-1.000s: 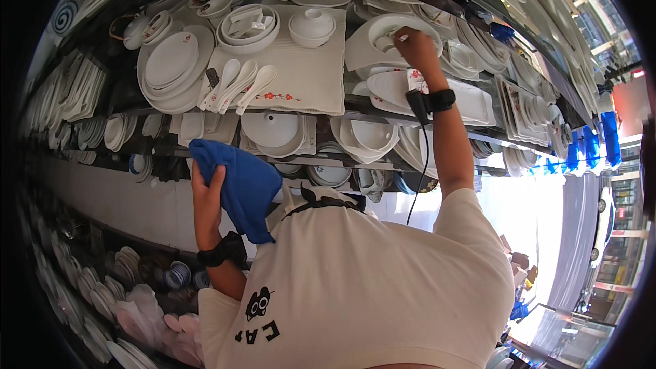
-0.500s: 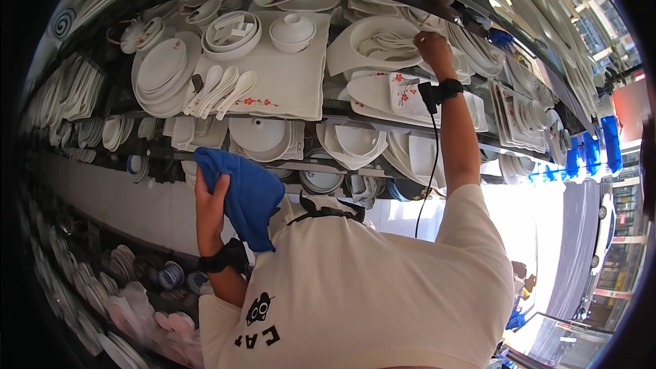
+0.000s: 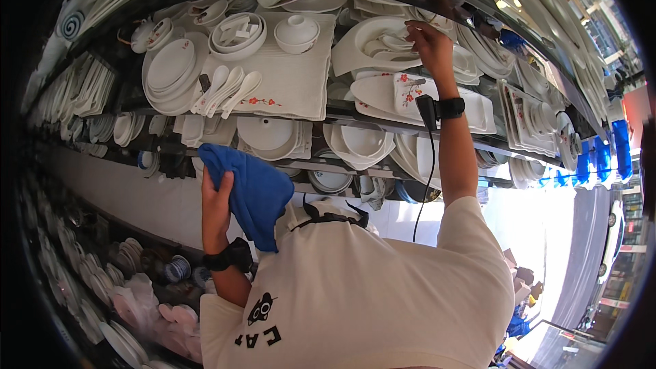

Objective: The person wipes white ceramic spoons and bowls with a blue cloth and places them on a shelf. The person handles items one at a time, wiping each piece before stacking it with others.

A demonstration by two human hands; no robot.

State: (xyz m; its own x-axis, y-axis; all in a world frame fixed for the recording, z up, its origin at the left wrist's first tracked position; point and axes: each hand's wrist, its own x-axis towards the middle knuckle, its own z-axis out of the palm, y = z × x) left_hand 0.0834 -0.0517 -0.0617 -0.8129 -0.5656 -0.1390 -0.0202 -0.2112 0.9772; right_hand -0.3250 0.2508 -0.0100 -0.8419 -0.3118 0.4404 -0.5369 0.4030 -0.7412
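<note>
The right hand (image 3: pixel 429 42) is raised to the upper shelf, its fingers curled onto the edge of a white oval ceramic serving dish (image 3: pixel 372 44) holding small white spoons; whether they pinch the rim or only touch it I cannot tell. The dish lies at about nine o'clock from those fingers, its long axis running roughly nine to three. The left hand (image 3: pixel 217 198) is well apart, at about seven o'clock from the dish, fingers closed around a bunched blue cloth (image 3: pixel 249 191). The right hand is plainly the nearer.
</note>
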